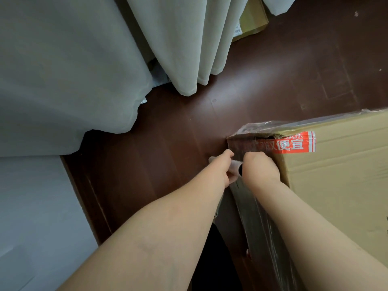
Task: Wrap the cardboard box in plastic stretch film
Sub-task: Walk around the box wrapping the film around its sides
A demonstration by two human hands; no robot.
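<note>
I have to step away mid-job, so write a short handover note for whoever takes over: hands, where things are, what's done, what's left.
Left hand: grips the stretch film roll.
Right hand: curled at the roll's open end.
The roll is held low at the corner of the cardboard box, which stands on the floor.
Done: film lies taut along the box's left side, and some is bunched over the far top edge.
Left: the top face looks bare, so probably carry the roll round the corner for more turns.
</note>
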